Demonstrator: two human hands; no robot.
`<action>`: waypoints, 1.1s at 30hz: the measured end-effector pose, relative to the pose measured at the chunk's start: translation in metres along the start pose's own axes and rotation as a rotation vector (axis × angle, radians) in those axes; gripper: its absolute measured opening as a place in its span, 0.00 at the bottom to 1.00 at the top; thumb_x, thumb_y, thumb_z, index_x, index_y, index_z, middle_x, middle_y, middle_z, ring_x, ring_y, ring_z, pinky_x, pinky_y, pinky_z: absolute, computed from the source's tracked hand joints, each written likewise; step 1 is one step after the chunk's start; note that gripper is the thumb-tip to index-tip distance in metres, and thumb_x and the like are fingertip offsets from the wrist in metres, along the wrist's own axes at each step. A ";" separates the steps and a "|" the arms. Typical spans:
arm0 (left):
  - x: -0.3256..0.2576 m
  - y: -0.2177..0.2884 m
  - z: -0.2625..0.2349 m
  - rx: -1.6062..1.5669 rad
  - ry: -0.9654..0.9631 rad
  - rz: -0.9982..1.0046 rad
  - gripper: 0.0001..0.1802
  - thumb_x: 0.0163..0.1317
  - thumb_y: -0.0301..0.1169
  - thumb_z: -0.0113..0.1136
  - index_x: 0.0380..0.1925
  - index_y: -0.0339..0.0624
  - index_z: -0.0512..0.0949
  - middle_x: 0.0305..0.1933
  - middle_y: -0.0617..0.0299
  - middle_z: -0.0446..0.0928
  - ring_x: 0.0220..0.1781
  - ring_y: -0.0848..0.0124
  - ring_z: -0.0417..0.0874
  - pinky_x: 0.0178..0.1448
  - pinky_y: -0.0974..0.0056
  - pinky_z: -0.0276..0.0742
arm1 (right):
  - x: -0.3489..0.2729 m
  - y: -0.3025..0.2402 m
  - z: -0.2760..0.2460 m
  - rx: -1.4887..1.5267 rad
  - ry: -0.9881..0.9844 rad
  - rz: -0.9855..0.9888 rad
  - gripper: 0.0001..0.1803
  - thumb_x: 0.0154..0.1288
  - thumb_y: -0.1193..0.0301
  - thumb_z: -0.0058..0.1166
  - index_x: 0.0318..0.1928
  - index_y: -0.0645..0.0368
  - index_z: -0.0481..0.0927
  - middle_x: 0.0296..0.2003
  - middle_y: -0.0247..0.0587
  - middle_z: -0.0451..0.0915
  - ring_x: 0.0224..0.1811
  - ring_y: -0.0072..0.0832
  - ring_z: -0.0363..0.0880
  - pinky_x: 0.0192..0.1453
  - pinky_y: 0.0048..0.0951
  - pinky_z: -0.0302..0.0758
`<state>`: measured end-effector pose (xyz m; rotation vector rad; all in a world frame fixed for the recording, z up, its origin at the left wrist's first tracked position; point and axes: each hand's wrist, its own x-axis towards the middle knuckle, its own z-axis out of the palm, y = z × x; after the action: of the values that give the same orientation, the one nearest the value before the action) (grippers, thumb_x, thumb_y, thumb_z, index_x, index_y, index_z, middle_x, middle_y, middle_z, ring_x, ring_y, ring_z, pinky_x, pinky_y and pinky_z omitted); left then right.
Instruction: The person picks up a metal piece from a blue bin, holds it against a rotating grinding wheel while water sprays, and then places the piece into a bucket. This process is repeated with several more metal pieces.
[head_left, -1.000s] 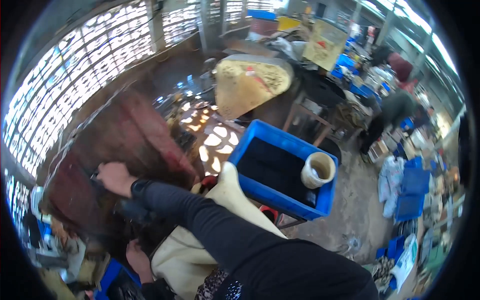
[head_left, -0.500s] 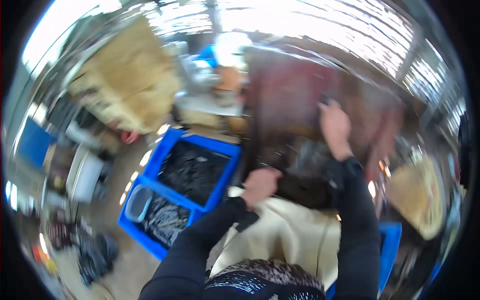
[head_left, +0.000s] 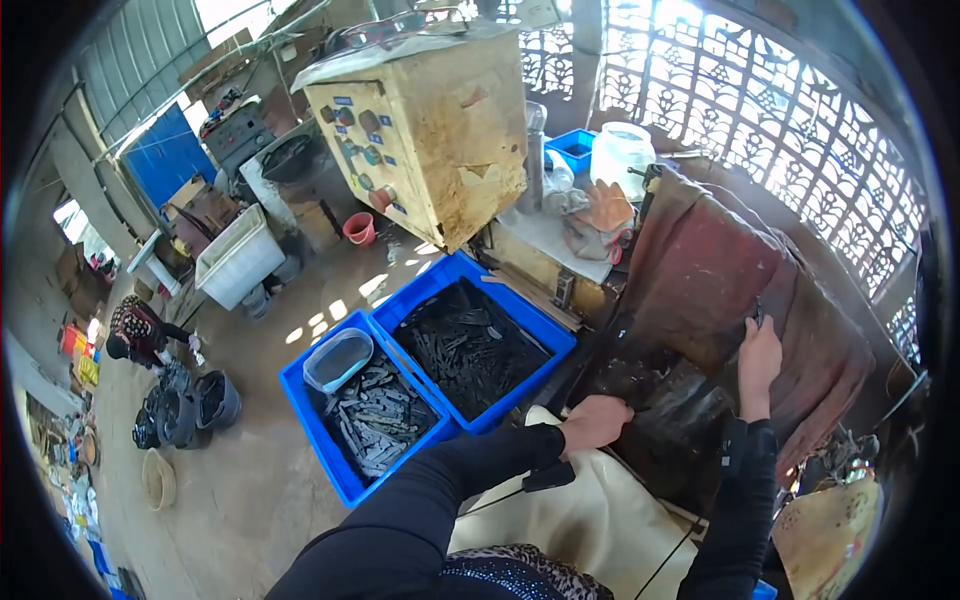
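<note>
My right hand (head_left: pixel 760 365) is raised in front of a reddish-brown draped cloth (head_left: pixel 715 255), its fingers pinched on a small dark piece (head_left: pixel 758 309). Lower and to the left, my left hand (head_left: pixel 595 422) is closed, with a dark tip (head_left: pixel 641 410) showing past its fingers; most of what it holds is hidden. Beyond it lies a dark, wet-looking work area (head_left: pixel 650 375) under the cloth. A cream apron (head_left: pixel 590 510) covers my lap. Left of my left hand, two blue crates (head_left: pixel 565 352) hold dark strips; a clear plastic tub (head_left: pixel 338 360) sits in the nearer one.
A worn cream control cabinet (head_left: pixel 455 135) with knobs stands beyond the crates. Orange gloves (head_left: pixel 605 212) and a white translucent bucket (head_left: pixel 622 160) rest right of it. At far left a person (head_left: pixel 140 330) bends by dark buckets (head_left: pixel 215 398). A red bucket (head_left: pixel 360 228) stands on the floor.
The view has swung, so the cabinet and crates now appear farther right, and the blur has cleared. Both hands appear lower and farther right, my right hand still before the cloth.
</note>
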<state>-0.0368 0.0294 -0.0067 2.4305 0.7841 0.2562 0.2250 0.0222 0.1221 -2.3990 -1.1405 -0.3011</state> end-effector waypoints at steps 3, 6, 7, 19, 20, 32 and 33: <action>0.002 -0.005 0.000 0.010 -0.009 0.011 0.13 0.52 0.26 0.51 0.36 0.41 0.82 0.38 0.48 0.80 0.45 0.49 0.82 0.49 0.50 0.79 | 0.001 -0.002 0.006 0.022 0.041 -0.022 0.17 0.73 0.58 0.44 0.45 0.60 0.73 0.36 0.60 0.81 0.42 0.58 0.79 0.45 0.55 0.73; 0.003 -0.002 0.000 -0.005 -0.023 -0.020 0.14 0.53 0.26 0.51 0.37 0.42 0.82 0.38 0.48 0.80 0.46 0.49 0.82 0.49 0.50 0.79 | 0.001 0.000 0.005 -0.012 0.033 0.011 0.16 0.72 0.58 0.45 0.46 0.60 0.73 0.36 0.59 0.82 0.41 0.58 0.80 0.44 0.55 0.73; 0.004 0.000 -0.001 -0.003 -0.033 -0.006 0.14 0.53 0.26 0.51 0.37 0.42 0.82 0.38 0.48 0.80 0.46 0.49 0.82 0.49 0.50 0.79 | 0.001 0.001 0.003 -0.028 0.027 0.023 0.16 0.72 0.58 0.45 0.46 0.59 0.73 0.35 0.59 0.82 0.40 0.58 0.80 0.44 0.55 0.73; -0.001 0.002 0.002 0.070 -0.029 -0.007 0.15 0.54 0.26 0.50 0.38 0.45 0.83 0.39 0.51 0.81 0.45 0.53 0.82 0.48 0.52 0.79 | -0.008 -0.004 -0.003 0.032 0.041 0.011 0.14 0.72 0.60 0.46 0.42 0.58 0.72 0.32 0.56 0.82 0.37 0.57 0.80 0.41 0.55 0.74; -0.001 0.001 0.002 0.075 -0.021 -0.003 0.15 0.54 0.26 0.50 0.39 0.45 0.83 0.39 0.51 0.82 0.45 0.53 0.82 0.48 0.52 0.79 | -0.008 -0.004 -0.003 0.033 0.041 0.014 0.14 0.72 0.60 0.46 0.42 0.58 0.72 0.32 0.56 0.82 0.37 0.57 0.80 0.41 0.55 0.74; 0.002 -0.005 0.007 0.101 -0.006 0.004 0.16 0.53 0.26 0.51 0.40 0.47 0.84 0.40 0.51 0.83 0.46 0.53 0.83 0.50 0.52 0.78 | -0.006 -0.007 -0.004 0.029 0.045 0.017 0.14 0.71 0.59 0.47 0.42 0.57 0.72 0.31 0.56 0.82 0.37 0.55 0.81 0.40 0.55 0.75; 0.002 -0.005 0.007 0.101 -0.010 0.001 0.16 0.53 0.26 0.51 0.40 0.47 0.84 0.40 0.51 0.83 0.46 0.53 0.83 0.50 0.52 0.78 | -0.007 -0.007 -0.005 0.028 0.042 0.021 0.14 0.71 0.59 0.47 0.42 0.57 0.72 0.31 0.56 0.82 0.37 0.56 0.81 0.41 0.55 0.75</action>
<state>-0.0349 0.0305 -0.0152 2.5243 0.8095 0.2088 0.2151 0.0195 0.1258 -2.3677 -1.0929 -0.3247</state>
